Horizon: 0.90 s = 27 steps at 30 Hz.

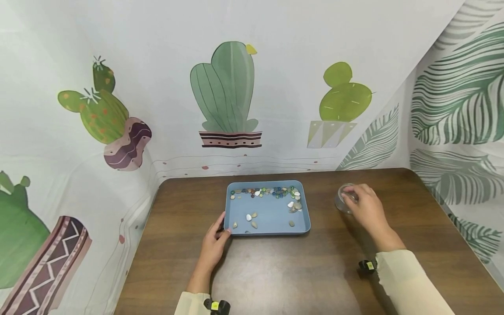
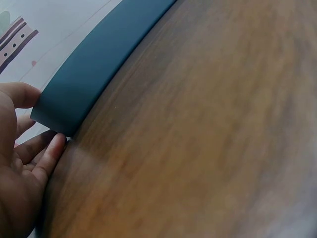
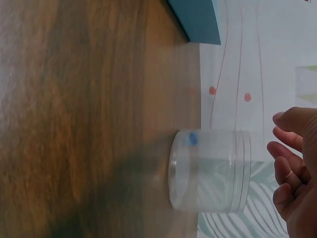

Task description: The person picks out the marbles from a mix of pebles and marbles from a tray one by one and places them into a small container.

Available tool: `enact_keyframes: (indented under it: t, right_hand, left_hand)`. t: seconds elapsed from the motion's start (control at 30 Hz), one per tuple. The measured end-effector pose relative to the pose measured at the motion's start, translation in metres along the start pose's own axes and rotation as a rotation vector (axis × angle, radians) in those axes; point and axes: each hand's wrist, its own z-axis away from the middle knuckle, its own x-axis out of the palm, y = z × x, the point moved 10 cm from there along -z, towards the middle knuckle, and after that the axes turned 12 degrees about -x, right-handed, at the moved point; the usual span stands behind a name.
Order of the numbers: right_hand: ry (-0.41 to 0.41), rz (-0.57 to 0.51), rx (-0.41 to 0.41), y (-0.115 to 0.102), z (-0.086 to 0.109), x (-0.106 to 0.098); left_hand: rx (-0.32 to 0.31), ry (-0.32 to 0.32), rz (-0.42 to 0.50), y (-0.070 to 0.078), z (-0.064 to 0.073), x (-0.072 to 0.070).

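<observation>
A blue tray [image 1: 271,223] holds small stones and glass beads, most of them in a row along its far side. My left hand [image 1: 214,245] grips the tray's near left corner, with thumb and fingers around the corner in the left wrist view. A clear round jar [image 3: 213,173] stands to the right of the tray. Low in the jar shows a small blurred blue bead [image 3: 193,138]. Just above the jar's mouth is my right hand [image 1: 368,210], its fingers loosely bent and nothing visible between them.
The brown wooden table [image 1: 275,271] meets a white wall cloth [image 1: 283,87] printed with cacti and leaves at its back edge. Several white and tan stones [image 1: 253,215] lie spread over the tray's near half and right side.
</observation>
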Motion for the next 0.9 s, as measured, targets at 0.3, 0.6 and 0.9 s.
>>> enact_keyframes:
  t: [0.3,0.6,0.9]
  right_hand:
    - [0.0,-0.017,-0.044,-0.013,-0.002,0.005]
    - [0.002,-0.013,-0.152,-0.039,-0.005,0.019]
    - [-0.055,-0.083,-0.221,-0.071,-0.004,0.035]
  left_hand:
    - [-0.043,0.015,-0.025,0.004,0.003,0.001]
    - [-0.023,0.001,-0.028,0.03,0.018,-0.002]
    - [-0.042,0.003,-0.011,0.028,0.019,-0.002]
